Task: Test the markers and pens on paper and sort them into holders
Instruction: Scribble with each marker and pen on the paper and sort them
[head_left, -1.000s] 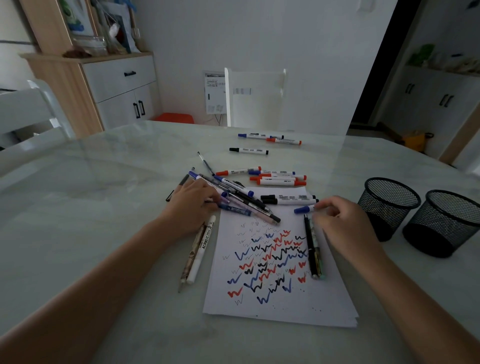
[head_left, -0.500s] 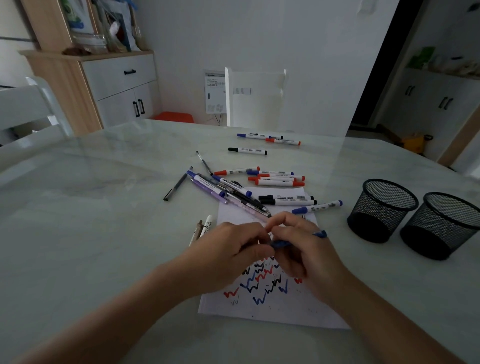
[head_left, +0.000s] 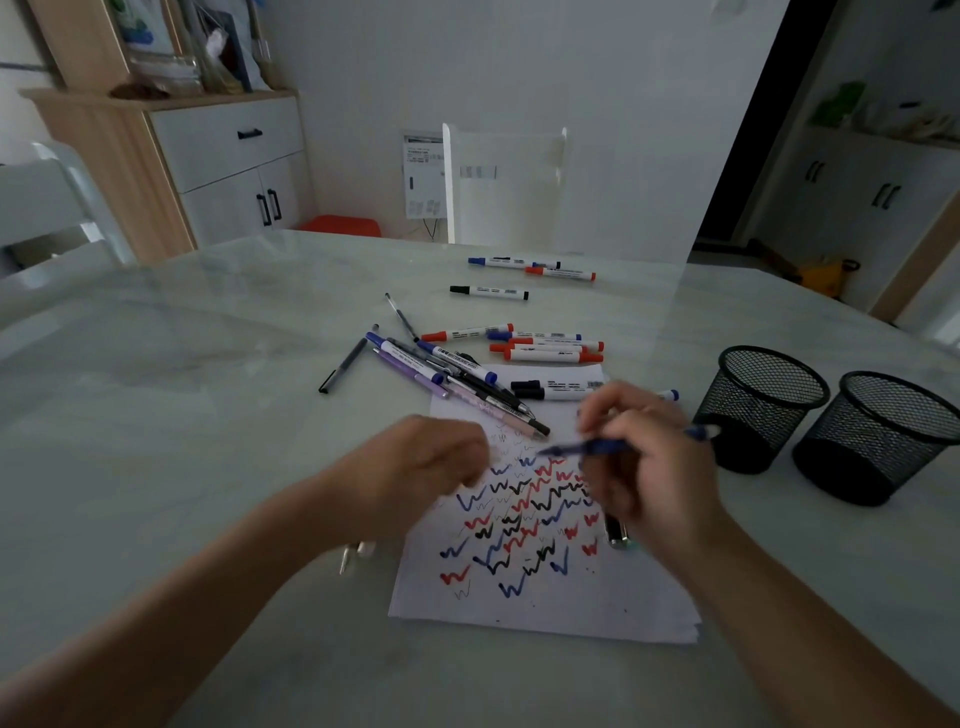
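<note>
Both bare forearms reach in from the near corners, the hands close together but not touching. The left hand (head_left: 428, 467) is blurred, knuckles up and fingers curled under; whether they pinch anything cannot be told. The right hand (head_left: 652, 467) grips a blue pen (head_left: 597, 447) between thumb and curled fingers (head_left: 605, 410), its tip pointing toward the left hand.
</note>
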